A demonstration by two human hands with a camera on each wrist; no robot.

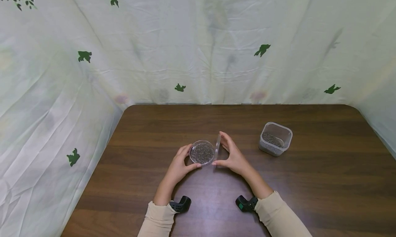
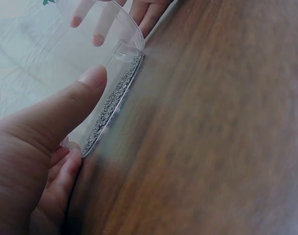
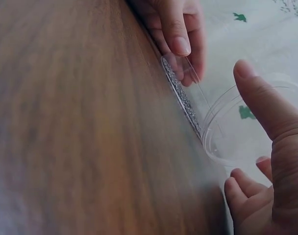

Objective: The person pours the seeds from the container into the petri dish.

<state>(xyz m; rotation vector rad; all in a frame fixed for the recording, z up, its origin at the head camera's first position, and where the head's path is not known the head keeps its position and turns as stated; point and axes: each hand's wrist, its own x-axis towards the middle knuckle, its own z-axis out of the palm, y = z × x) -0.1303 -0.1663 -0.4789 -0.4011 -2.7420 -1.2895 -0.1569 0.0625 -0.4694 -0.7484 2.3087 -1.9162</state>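
Note:
A round, clear petri dish (image 1: 191, 159) sits on the table with small dark grey grains (image 1: 202, 153) spread across its bottom. My left hand (image 1: 178, 165) holds the dish by its left side, thumb at the near rim and fingers at the far-left rim. The clear round lid (image 1: 218, 144) stands on edge at the dish's right side, held by my right hand (image 1: 234, 158) between thumb and fingertips. In the right wrist view the lid (image 3: 211, 152) is tilted upright against the dish's end, and the grains (image 3: 181, 98) form a low, flat layer.
To the right on the brown wooden table (image 1: 321, 182) stands a clear plastic tub (image 1: 286, 142), open at the top, holding more dark grains (image 1: 272, 139). A pale curtain (image 1: 198, 37) with green bird shapes hangs behind the table's far edge.

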